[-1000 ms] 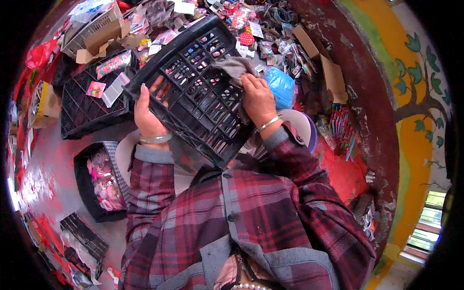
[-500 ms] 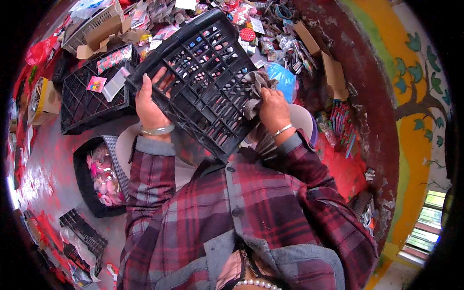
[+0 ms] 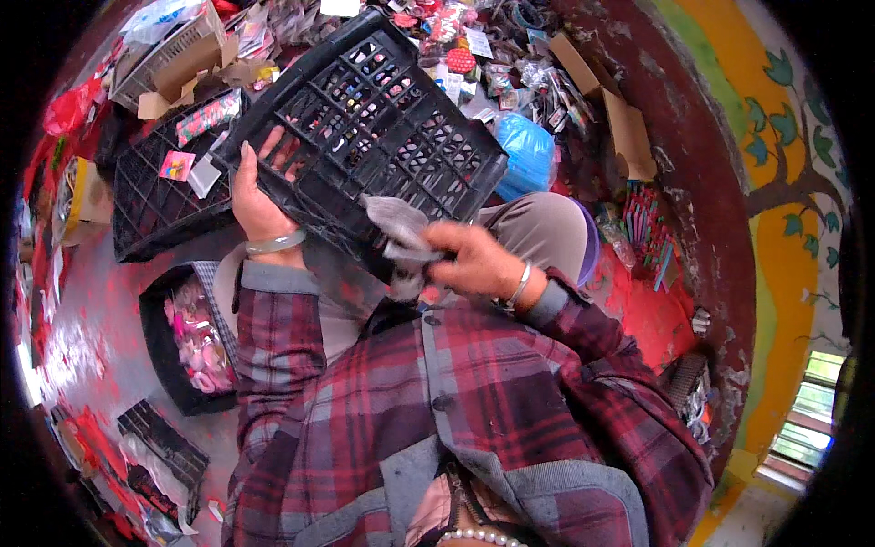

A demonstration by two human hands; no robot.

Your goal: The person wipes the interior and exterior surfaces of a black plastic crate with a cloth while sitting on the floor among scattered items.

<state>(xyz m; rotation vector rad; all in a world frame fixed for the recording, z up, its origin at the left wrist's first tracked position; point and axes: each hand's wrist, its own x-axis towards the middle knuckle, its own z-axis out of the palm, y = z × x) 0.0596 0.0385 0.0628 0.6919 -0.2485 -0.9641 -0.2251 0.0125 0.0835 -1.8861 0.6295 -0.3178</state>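
A black plastic crate [image 3: 401, 118] with lattice walls is tilted in front of me, above my lap. My left hand [image 3: 262, 196] grips its left side, the thumb outside and the fingers showing through the openings. In my right hand [image 3: 478, 260] is a crumpled grey cloth [image 3: 397, 221], pinched between thumb and fingers. The cloth lies against the crate's near edge, and its lower end hangs down. Small patches of colour show through the lattice from behind.
Left of me lies another black crate [image 3: 137, 205] with a pink card [image 3: 177, 165] on it. Nearer stands a black bin [image 3: 159, 351] of pink items. Packaged goods heap up beyond, beside a blue bag [image 3: 529, 155] and an open cardboard box [image 3: 629, 137]. A painted wall [image 3: 784, 301] rises at right.
My right hand has moved left and nearer to me with the cloth, from the crate's right side to its near edge. The crate has turned and shifted slightly left.
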